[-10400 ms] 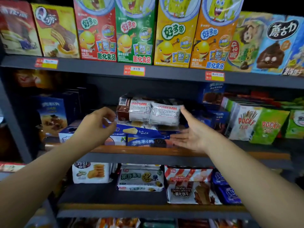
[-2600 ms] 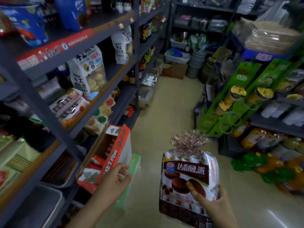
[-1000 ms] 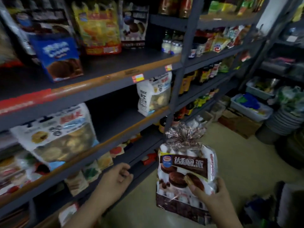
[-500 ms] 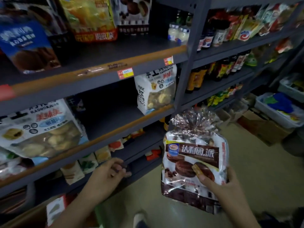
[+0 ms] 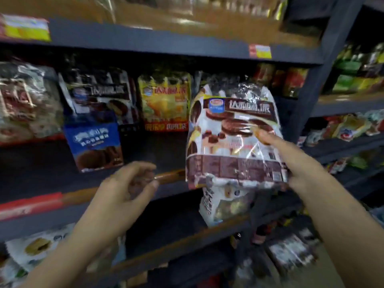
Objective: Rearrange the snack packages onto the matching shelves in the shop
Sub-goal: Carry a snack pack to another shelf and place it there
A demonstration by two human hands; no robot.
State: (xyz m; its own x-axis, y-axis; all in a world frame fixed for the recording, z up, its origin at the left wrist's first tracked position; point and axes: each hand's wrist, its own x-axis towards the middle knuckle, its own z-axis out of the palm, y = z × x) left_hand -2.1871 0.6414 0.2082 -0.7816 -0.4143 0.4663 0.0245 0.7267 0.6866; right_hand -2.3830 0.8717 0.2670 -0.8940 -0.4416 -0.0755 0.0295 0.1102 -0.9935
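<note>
My right hand (image 5: 291, 161) grips a clear bag of chocolate pies (image 5: 232, 134) with a brown label, held upright in front of the right part of the middle shelf (image 5: 166, 177). At the back of that shelf stands a matching dark bag of chocolate pies (image 5: 99, 94), and a yellow bag of the same brand (image 5: 165, 102) beside it. My left hand (image 5: 126, 194) hovers at the shelf's front edge, fingers loosely curled, holding nothing.
A blue cookie box (image 5: 94, 146) stands on the shelf left of the held bag. A white snack bag (image 5: 224, 204) sits on the shelf below. A dark upright post (image 5: 311, 96) bounds the bay on the right, with bottles and packets beyond it.
The view has swung up to the middle shelf. My right hand has lifted the bag of pies from waist height up to shelf level; my left hand has risen to the shelf edge.
</note>
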